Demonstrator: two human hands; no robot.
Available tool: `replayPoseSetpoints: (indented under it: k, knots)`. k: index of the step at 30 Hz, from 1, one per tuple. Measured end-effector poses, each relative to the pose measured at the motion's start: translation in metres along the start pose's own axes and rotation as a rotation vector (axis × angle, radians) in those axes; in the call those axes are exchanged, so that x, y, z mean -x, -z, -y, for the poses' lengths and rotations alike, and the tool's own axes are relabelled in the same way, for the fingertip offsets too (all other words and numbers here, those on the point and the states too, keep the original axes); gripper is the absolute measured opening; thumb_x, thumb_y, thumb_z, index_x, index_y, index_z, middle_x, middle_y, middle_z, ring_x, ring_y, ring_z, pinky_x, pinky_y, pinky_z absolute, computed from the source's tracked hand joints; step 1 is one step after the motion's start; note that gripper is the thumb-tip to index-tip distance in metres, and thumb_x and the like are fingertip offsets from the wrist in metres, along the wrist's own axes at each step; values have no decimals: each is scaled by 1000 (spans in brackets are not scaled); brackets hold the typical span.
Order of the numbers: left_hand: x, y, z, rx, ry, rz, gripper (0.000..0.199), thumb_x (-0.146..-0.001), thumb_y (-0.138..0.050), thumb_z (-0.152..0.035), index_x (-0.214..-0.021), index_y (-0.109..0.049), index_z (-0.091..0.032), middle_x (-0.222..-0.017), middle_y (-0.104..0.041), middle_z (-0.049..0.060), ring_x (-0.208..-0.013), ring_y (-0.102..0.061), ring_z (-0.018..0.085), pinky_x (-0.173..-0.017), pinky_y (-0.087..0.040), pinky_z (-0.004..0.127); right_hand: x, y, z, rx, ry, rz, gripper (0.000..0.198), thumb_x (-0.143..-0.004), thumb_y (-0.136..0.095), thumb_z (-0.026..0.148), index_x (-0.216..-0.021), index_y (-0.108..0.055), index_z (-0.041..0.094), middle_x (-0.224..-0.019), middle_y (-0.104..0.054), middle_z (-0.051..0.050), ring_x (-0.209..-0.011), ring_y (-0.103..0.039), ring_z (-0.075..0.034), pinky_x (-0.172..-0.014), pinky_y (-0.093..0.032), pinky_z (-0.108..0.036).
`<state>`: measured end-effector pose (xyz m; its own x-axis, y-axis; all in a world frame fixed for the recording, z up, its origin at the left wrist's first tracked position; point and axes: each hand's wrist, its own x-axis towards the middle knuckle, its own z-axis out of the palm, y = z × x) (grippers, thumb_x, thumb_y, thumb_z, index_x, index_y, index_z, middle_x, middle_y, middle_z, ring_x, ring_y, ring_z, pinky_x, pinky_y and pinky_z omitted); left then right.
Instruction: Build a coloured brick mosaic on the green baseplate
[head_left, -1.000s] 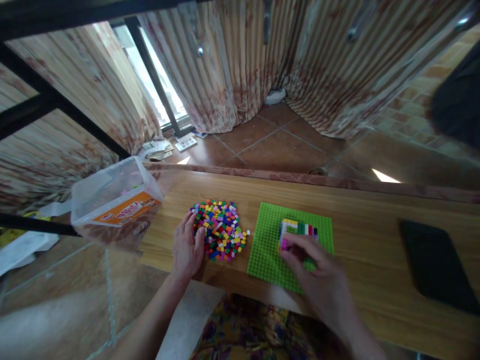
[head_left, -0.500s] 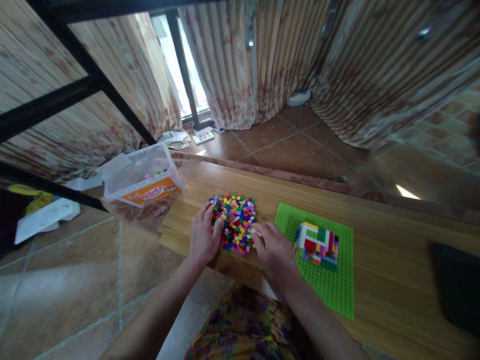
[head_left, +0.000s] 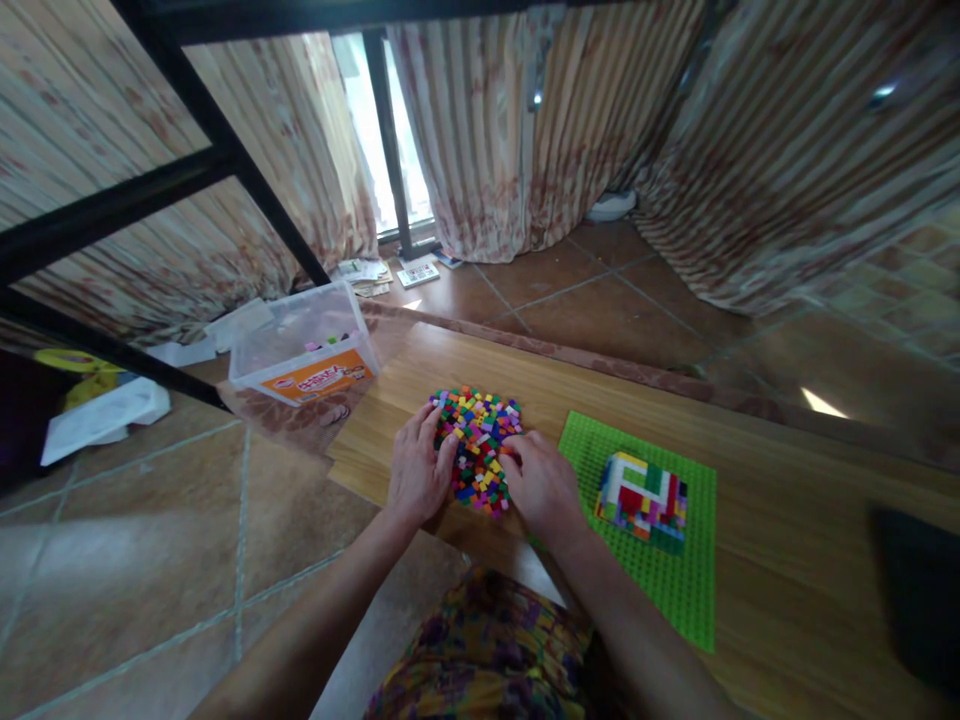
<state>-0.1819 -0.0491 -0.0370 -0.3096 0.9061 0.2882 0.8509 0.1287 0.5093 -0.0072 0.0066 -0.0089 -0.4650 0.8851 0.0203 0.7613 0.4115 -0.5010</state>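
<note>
A heap of small toy bricks (head_left: 478, 440) in many colours lies on the wooden table. Against its left side rests my left hand (head_left: 421, 465), fingers and thumb apart, touching the bricks. My right hand (head_left: 541, 485) is at the heap's right edge, thumb and fingers pinched together; what is between the fingertips, if anything, is hidden. Just right of that hand a green baseplate (head_left: 694, 590) lies flat. On the plate sits a low built block of bricks (head_left: 645, 498) in white, red, green, yellow and other colours.
A clear plastic bin (head_left: 300, 340) with an orange label and a few bricks inside stands beyond the table's left end. At the table's right lies a dark flat object (head_left: 919, 590). Papers (head_left: 364, 275) lie on the floor near the curtains (head_left: 465, 140).
The whole view has shifted slightly. My right hand's fingertips have moved a little up along the heap's right edge and curled in. My left hand stays beside the bricks.
</note>
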Motion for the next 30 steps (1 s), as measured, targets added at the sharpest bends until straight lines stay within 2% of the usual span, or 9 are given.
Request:
replayPoseSetpoints:
  k: [3,7,10,13,16,19,27,30]
  knots:
    - [0,-1,2,15,1,-18,43,-96,-43,-37,-133,-49,-16,-139,-51,15,-129,-46,27,-108,-38,48,1,2,-1,-34,-7,-23,17,-92,-51,22,-93,-68,21,-94,-66,-7,-91,-61,-21,-79,-43,-30]
    - [3,8,0,99,-66,-92,42,-94,-49,-36,-132,-50,-18,-138,-52,13,-129,-47,26,-108,-39,47,8,4,-2,-237,21,-98,18,-91,-52,23,-99,-67,19,-95,-67,-6,-90,-62,-19,-80,-45,-28]
    - [8,18,-4,147,-237,-143,45,-90,-56,-33,-132,-49,-19,-136,-53,13,-130,-45,27,-109,-37,49,14,5,2,-403,67,-133,18,-91,-53,25,-101,-67,19,-96,-67,-6,-90,-63,-18,-80,-47,-28]
    - [13,23,-8,150,-427,-96,45,-86,-60,-30,-129,-52,-21,-127,-60,11,-123,-51,27,-108,-35,50,19,2,12,-557,119,-121,18,-90,-54,23,-104,-66,21,-97,-68,-5,-90,-63,-17,-81,-48,-28]
    - [16,21,-8,160,-520,-55,36,-86,-60,-26,-121,-56,-22,-112,-67,9,-110,-57,25,-102,-39,48,21,-2,21,-673,114,-88,18,-89,-55,21,-104,-66,21,-95,-68,-4,-86,-64,-17,-79,-50,-28]
    - [16,17,-6,191,-539,-49,27,-87,-60,-21,-114,-60,-21,-102,-68,8,-100,-59,22,-95,-44,44,22,-5,23,-736,90,-81,18,-89,-55,20,-103,-66,21,-95,-68,-4,-85,-63,-16,-78,-50,-29]
    - [12,19,-8,264,-527,-57,17,-87,-58,-16,-104,-61,-19,-93,-68,7,-94,-59,21,-88,-48,41,26,-10,24,-781,104,-64,14,-90,-52,18,-97,-63,20,-89,-67,-2,-81,-62,-15,-75,-48,-27]
    - [12,19,-9,276,-514,-59,16,-88,-57,-17,-103,-61,-19,-92,-68,7,-92,-60,20,-86,-50,40,24,-12,21,-712,124,-103,13,-91,-51,18,-97,-63,20,-90,-66,-3,-82,-62,-15,-75,-48,-27]
